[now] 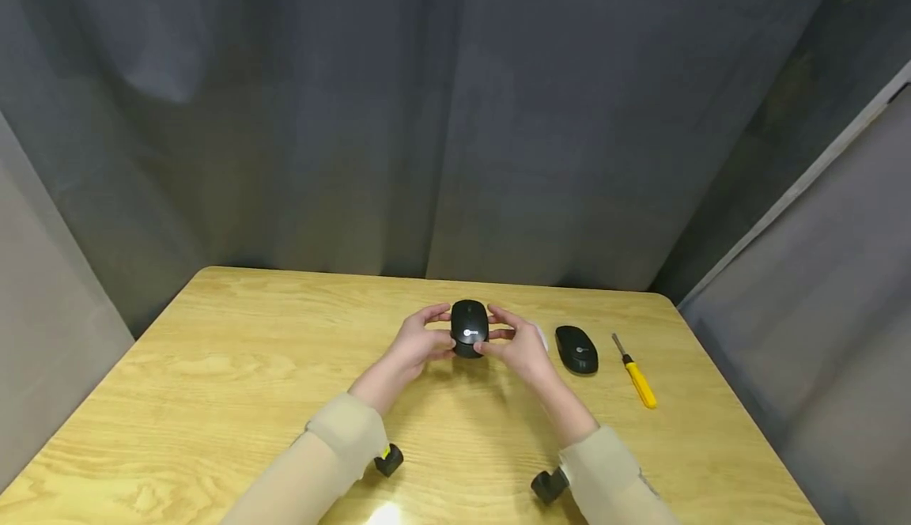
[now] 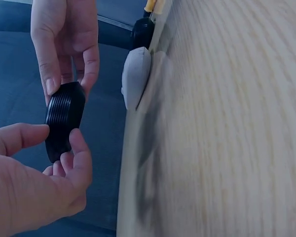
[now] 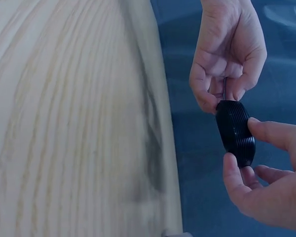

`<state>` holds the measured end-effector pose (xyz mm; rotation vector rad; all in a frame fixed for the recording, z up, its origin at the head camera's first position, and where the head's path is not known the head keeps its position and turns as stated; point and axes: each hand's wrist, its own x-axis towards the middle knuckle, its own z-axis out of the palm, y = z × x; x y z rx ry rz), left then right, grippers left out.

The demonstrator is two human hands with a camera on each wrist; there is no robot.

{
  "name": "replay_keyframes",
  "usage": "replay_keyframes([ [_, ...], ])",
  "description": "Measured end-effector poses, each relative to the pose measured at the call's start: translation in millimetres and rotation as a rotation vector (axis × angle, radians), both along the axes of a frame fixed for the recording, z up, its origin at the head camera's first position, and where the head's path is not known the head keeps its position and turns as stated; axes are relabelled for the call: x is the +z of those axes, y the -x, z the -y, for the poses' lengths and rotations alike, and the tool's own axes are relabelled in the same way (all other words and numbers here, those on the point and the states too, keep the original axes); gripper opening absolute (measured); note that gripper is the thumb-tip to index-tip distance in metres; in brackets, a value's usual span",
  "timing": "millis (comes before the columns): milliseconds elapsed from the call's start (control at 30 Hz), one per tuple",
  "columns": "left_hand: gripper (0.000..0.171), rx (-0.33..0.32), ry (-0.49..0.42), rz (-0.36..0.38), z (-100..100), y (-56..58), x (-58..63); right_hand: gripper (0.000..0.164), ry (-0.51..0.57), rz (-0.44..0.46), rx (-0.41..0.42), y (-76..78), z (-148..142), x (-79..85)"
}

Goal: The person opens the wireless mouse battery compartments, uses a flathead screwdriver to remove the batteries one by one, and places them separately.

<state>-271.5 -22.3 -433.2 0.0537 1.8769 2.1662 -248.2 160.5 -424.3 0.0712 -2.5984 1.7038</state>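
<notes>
A black computer mouse [image 1: 470,322] with a small white logo is held up above the table between both hands. My left hand [image 1: 421,337] pinches its left side with thumb and fingers. On the opposite side my right hand [image 1: 521,345] grips it the same way, its thumb near the lower end. Both wrist views show the mouse's ribbed end [image 2: 59,112] and fingertips on its edges. Its underside is hidden in the head view.
To the right lie a second black mouse [image 1: 577,349] and a screwdriver [image 1: 636,373] with a yellow handle. A white rounded object [image 2: 136,78] sits on the wooden table [image 1: 235,398] behind my right hand. A dark curtain [image 1: 342,114] hangs beyond the table's far edge.
</notes>
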Motion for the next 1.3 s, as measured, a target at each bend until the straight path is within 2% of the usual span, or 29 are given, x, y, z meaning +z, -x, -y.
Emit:
replay_keyframes([
  [133,0.068,-0.038,0.001,-0.009,5,-7.1,4.0,0.073,-0.013,0.011,0.012,-6.6,2,5.8],
  [300,0.067,-0.067,0.01,-0.032,10,-15.0,12.1,0.072,-0.018,-0.023,0.027,-14.0,4,13.8],
  [500,0.066,-0.072,0.028,-0.057,13,-26.7,26.2,0.07,0.046,-0.036,0.066,-21.6,1,21.6],
  [633,0.065,-0.075,0.044,-0.081,16,-35.5,34.6,0.068,0.078,-0.012,0.097,-29.3,0,24.2],
  [767,0.064,-0.098,0.042,-0.111,19,-43.1,40.7,0.066,0.084,-0.007,0.086,-40.2,0,27.4],
  [867,0.064,-0.106,0.042,-0.125,23,-49.8,42.9,0.064,0.109,-0.039,0.086,-48.5,2,28.9],
  [1100,0.065,-0.074,0.043,-0.128,31,-68.2,44.0,0.065,0.126,-0.165,0.122,-62.8,11,28.8],
  [1300,0.059,-0.114,0.01,-0.135,40,-82.4,43.8,0.064,0.156,-0.155,0.134,-73.6,12,29.8],
])
